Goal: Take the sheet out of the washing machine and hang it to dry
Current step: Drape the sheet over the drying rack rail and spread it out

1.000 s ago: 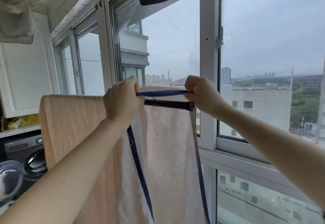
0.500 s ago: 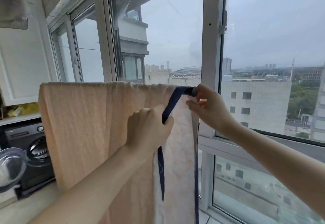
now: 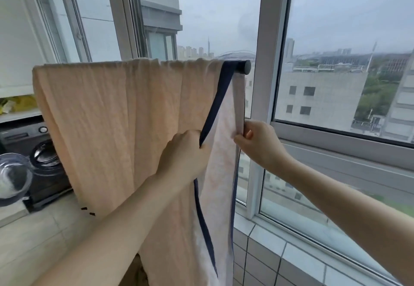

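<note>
While the peach sheet (image 3: 116, 117) hangs draped over the dark rod (image 3: 243, 67) by the window, our left hand (image 3: 186, 153) grips its navy-trimmed edge (image 3: 215, 108) and our right hand (image 3: 257, 144) pinches the far edge. Left of it sits the washing machine (image 3: 33, 151), door open.

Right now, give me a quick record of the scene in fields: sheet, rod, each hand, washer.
sheet: peach with navy trim, draped over the rod
rod: dark, its end bare past the sheet
left hand: grips the navy trim
right hand: pinches the sheet's right edge
washer: dark, behind the sheet at left, door open
</note>
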Tool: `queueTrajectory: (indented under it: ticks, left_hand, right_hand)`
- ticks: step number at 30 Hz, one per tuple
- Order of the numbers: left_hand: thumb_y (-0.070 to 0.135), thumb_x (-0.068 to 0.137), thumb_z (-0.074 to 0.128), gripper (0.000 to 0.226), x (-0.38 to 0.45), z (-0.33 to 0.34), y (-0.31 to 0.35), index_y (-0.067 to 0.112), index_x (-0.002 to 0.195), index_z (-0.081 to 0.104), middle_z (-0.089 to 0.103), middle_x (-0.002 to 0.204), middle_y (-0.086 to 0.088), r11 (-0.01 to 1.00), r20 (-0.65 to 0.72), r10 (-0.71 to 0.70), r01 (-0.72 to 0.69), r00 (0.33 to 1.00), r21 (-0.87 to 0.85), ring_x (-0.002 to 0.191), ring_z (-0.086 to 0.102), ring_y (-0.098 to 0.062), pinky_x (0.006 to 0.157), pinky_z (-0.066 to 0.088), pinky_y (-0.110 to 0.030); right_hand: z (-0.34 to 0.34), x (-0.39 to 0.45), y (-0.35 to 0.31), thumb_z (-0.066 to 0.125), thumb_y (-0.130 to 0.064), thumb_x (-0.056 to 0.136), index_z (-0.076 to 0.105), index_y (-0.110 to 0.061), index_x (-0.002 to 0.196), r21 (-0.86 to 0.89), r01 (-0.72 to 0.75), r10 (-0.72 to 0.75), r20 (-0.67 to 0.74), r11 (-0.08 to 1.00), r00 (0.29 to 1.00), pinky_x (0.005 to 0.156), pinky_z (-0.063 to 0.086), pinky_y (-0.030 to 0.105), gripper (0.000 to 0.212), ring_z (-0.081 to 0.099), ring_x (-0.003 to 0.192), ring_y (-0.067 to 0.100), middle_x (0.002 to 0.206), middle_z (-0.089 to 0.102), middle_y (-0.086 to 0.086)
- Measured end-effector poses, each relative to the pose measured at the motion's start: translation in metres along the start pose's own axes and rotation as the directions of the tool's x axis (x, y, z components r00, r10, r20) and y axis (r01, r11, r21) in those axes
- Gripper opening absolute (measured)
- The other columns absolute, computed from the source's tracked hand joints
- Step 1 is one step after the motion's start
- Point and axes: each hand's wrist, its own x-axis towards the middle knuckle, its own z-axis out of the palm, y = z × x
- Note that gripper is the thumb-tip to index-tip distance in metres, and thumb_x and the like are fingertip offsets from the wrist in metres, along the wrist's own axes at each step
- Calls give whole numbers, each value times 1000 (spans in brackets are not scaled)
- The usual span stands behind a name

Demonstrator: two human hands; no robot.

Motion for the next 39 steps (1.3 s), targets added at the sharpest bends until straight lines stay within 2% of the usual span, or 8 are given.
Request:
queueTrajectory:
  ticks: [8, 14, 18, 23, 28, 32, 35, 39]
  left_hand:
    - [30, 94, 32, 36, -60, 33, -34, 17, 61, 40, 49, 59, 1, 993, 294, -104, 114, 950, -17, 56, 47, -21, 52, 32, -30]
    - [38, 97, 23, 39, -85, 30, -51, 18, 77, 49, 60, 72, -4, 994, 320, -110, 111, 941, 14, 70, 59, -28, 71, 51, -36]
    - [32, 100, 25, 35, -98, 38, -65, 15, 82, 50, 59, 70, -4, 993, 340, -97, 69, 936, 95, 66, 58, -27, 69, 52, -37]
    - [27, 101, 29, 32, -121, 56, -89, 14, 92, 56, 60, 75, -3, 990, 392, -135, 110, 910, 87, 67, 60, -24, 67, 54, -41]
    - [27, 100, 30, 33, -145, 63, -101, 13, 81, 53, 60, 74, -7, 968, 460, -236, 248, 856, 35, 68, 60, -26, 66, 51, -37]
    - [24, 96, 40, 29, -140, 60, -93, 16, 71, 52, 59, 67, -6, 980, 350, -188, 200, 918, 1, 63, 59, -24, 58, 49, -34]
    - [27, 99, 41, 36, -136, 65, -81, 20, 64, 45, 55, 62, -4, 989, 215, -138, 144, 967, -13, 59, 56, -24, 52, 41, -31]
    - [36, 102, 25, 41, -153, 83, -76, 18, 73, 49, 55, 67, -2, 985, 232, -152, 126, 961, 122, 61, 56, -23, 56, 45, -34]
  right_hand:
    - [33, -62, 8, 63, -17, 89, 72, -11, 93, 40, -197, 190, 133, 980, 973, 47, 37, 2, 11, 54, 56, -9, 67, 57, -17]
    - [58, -102, 9, 62, -20, 91, 69, -22, 85, 58, -260, 243, 209, 964, 947, 53, 44, 6, 10, 58, 61, -11, 71, 60, -20]
    - [71, -125, 15, 58, -8, 87, 50, -33, 54, -9, -309, 305, 195, 951, 932, 52, 37, 8, 42, 53, 50, -7, 49, 53, -21]
    - [75, -136, 21, 60, -11, 87, 60, -27, 65, -9, -327, 324, 163, 945, 932, 53, 40, 5, 27, 64, 68, 1, 66, 63, -15]
    - [77, -142, 22, 58, -12, 85, 56, -26, 59, -26, -388, 386, 192, 921, 902, 49, 35, 8, 30, 51, 47, -6, 50, 55, -17]
    - [79, -146, 21, 56, -15, 89, 69, -9, 75, 3, -371, 359, 247, 929, 900, 53, 35, 22, 20, 42, 55, 9, 66, 65, 10]
    - [78, -149, 18, 56, -15, 91, 69, -9, 73, 26, -310, 293, 259, 950, 920, 57, 44, 27, 22, 47, 54, 18, 63, 64, 7]
    - [74, -154, 18, 55, -13, 92, 66, -14, 72, 41, -280, 261, 256, 959, 931, 63, 45, 25, 22, 53, 60, 13, 67, 66, 2]
